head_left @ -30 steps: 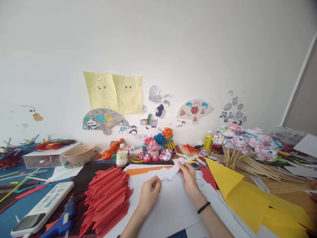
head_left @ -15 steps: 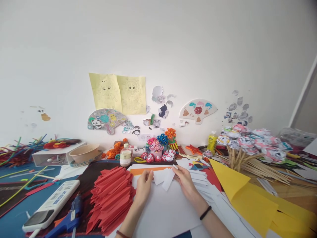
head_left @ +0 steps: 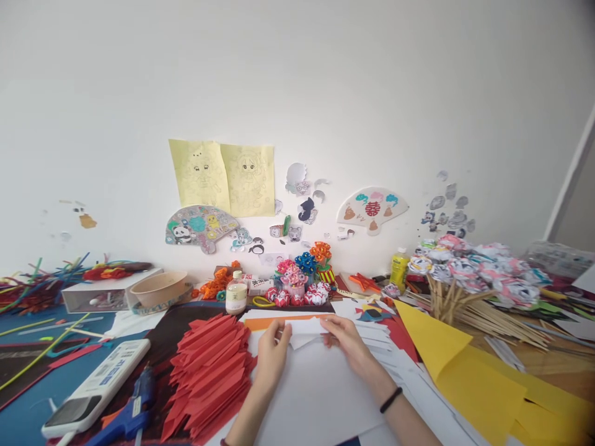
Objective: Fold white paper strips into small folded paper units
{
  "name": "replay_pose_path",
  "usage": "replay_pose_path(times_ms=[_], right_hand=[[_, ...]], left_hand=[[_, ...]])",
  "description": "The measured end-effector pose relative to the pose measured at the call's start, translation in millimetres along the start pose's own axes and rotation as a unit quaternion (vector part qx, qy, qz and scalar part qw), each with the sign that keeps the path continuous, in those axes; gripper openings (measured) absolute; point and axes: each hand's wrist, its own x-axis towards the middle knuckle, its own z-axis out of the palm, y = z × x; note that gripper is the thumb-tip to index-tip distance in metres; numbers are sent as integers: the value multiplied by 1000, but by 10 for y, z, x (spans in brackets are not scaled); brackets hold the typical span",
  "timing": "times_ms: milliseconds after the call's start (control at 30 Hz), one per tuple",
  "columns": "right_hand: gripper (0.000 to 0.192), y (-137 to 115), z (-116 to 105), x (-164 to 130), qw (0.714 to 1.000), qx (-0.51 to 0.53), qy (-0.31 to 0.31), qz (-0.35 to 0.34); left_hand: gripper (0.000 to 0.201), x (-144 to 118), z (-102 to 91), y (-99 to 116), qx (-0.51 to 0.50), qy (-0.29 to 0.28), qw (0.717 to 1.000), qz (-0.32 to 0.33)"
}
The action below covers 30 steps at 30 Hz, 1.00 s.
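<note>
White paper piece (head_left: 304, 329) sits pinched between my left hand (head_left: 271, 357) and right hand (head_left: 349, 342), mid-tabletop, beside red folded papers (head_left: 209, 371)

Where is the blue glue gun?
The blue glue gun lies at the bottom left of the head view, between the white remote and the pile of red folded papers.

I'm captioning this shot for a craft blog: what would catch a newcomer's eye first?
Probably the red folded pile at lower left, beside the left hand. Both hands, the right hand included, pinch a white paper at centre. Next come the yellow sheets at right and the paper flowers on sticks behind them.
</note>
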Motion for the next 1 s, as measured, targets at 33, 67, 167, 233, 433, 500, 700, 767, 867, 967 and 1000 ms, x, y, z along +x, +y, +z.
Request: replay_pose_path(times_ms=[33,67,167,233,433,500,700,767,867,967,1000], right_hand=[[30,-4,13,-11,999,-23,-33,9],[31,-5,27,-24,996,-48,-70,16],[30,9,73,-72,982,-97,-160,23],[30,22,101,-98,979,-99,-176,21],[28,22,131,-83,982,-142,-125,-30],[28,9,109,-70,981,-139,-138,-5],[25,-23,-15,-62,978,-118,-171,29],[23,-16,-40,-57,975,-125,-183,30],[22,-1,-53,-49,972,-134,-193,25],[24,5,-79,-45,968,-160,-195,5],[24,6,-94,-43,964,-182,-194,-3]], left_hand=[[30,14,-8,-14,-12,5,1000,-4],[31,21,-10,-20,-21,4,1000,-6],[30,-2,24,3,-14,-33,999,-4],[29,-41,57,40,-2,-65,998,4],[29,-67,15,91,21,-49,998,21],[31,-33,-38,84,25,-8,1000,12],[33,-31,-69,90,44,58,997,4],[33,-65,-43,98,53,69,996,0],[34,-103,-22,120,55,81,995,-4],[34,-113,-38,152,51,91,995,-5],[34,-110,-53,162,51,101,994,-6]])
